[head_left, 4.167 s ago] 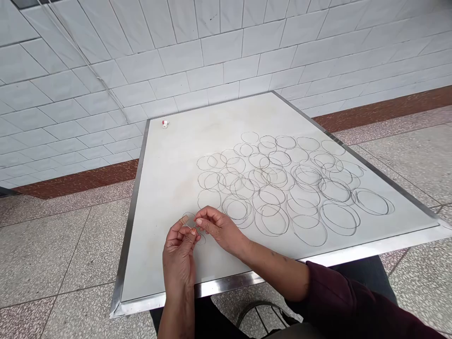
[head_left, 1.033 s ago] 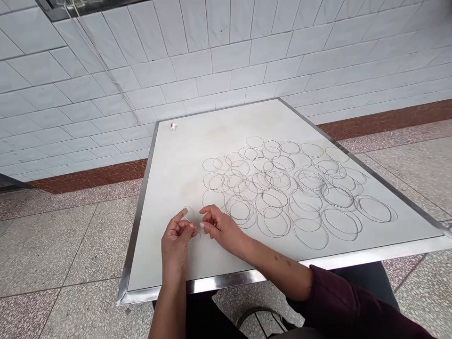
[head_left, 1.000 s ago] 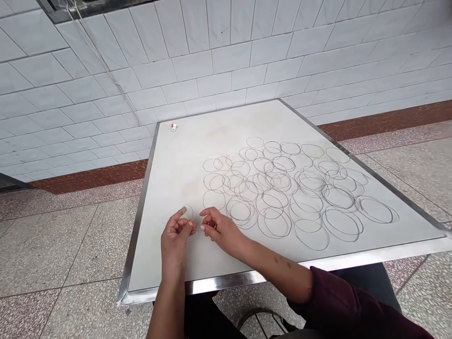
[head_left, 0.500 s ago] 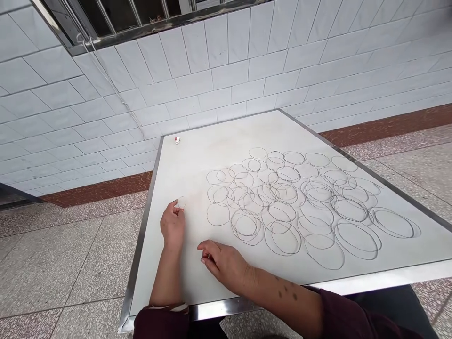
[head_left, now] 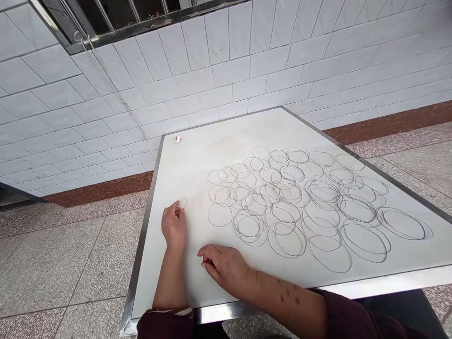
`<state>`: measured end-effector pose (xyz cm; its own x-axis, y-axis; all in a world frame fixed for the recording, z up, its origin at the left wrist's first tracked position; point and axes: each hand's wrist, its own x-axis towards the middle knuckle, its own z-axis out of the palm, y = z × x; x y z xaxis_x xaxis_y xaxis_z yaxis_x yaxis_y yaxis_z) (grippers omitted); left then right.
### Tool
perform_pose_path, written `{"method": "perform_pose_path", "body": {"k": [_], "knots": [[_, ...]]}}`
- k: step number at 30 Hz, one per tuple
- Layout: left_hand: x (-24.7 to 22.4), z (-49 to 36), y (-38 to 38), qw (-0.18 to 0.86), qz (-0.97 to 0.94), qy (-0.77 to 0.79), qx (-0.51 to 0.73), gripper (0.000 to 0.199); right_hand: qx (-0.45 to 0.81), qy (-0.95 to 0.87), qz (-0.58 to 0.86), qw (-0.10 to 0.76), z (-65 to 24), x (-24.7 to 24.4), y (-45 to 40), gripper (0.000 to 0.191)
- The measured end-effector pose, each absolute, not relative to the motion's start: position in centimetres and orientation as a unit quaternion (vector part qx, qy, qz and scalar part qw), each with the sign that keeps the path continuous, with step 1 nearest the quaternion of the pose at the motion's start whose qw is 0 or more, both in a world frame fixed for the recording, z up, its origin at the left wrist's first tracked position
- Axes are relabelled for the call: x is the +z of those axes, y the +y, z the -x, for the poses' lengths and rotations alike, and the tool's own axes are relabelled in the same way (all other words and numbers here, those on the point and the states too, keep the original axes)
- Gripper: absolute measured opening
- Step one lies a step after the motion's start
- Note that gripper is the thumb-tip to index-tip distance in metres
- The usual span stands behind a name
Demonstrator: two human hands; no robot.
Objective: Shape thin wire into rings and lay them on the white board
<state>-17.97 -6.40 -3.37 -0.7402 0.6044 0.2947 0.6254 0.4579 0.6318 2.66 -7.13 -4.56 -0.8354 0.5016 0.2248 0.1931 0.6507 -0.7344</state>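
Observation:
My left hand rests over the left side of the white table, its thumb and forefinger at the edge of a small thin ring, closed on it. To its lower right, my right hand hovers or rests near the table's front, fingers curled, thumb and forefinger a little apart, nothing visible between them. Many thin dark wire-like rings of larger sizes, such as a single ring and a big one, lie overlapping across the middle and right of the table.
The white table has a metal rim. A small red and white item sits near its far left corner. Behind stands a white tiled wall with a barred window and hanging cord.
The view has shifted slightly, moving the rings a little rightward in the picture. Both hands keep nearly the same pose, and the small ring stays at my left fingertips.

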Motion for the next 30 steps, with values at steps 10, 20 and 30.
{"method": "perform_pose_path", "body": {"k": [10, 20, 30], "knots": [[-3.48, 17.77, -6.48, 0.025, 0.338, -0.849, -0.404, 0.031, 0.378, -0.882, 0.199, 0.201, -2.75, -4.43, -7.14, 0.02], [-3.42, 17.46, -6.3, 0.045, 0.335, -0.858, -0.387, 0.029, 0.376, -0.886, 0.196, 0.188, -2.72, -4.21, -7.03, 0.02], [-3.15, 17.18, -6.32, 0.052, 0.351, -0.859, -0.37, 0.028, 0.375, -0.89, 0.189, 0.177, -2.73, -3.96, -6.95, 0.02]]}}
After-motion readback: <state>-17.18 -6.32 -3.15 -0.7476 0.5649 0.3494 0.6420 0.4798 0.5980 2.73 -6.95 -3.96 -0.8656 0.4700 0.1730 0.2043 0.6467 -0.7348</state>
